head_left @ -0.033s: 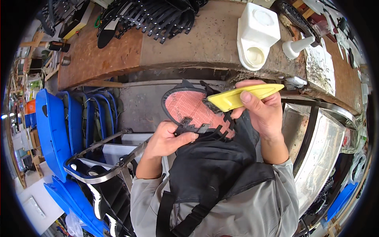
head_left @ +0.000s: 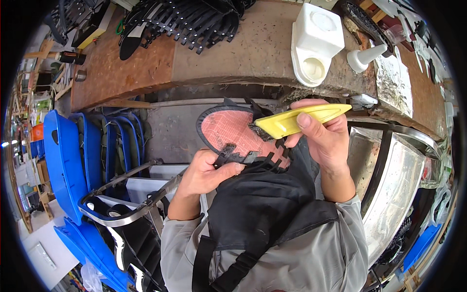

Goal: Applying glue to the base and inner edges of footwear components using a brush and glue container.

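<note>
My left hand is closed on the near edge of a sandal upper part, a sole-shaped piece with a pink gridded face and black rim. Black strap ends lie folded over its edges, and dark patches mark the pink. Thumb and fingers of my right hand grip a yellow-handled brush from above. Its dark bristles meet the pink face near the piece's middle, though the exact contact is partly hidden by the handle. The piece is held above my black apron.
Ahead is a worn brown workbench with a pile of black studded straps. A white plastic container and a white nozzle cap stand at its right. Blue bins and a metal-framed rack are at left.
The sole-shaped piece has shifted very slightly left, and the brush a touch right. Both hands keep their hold.
</note>
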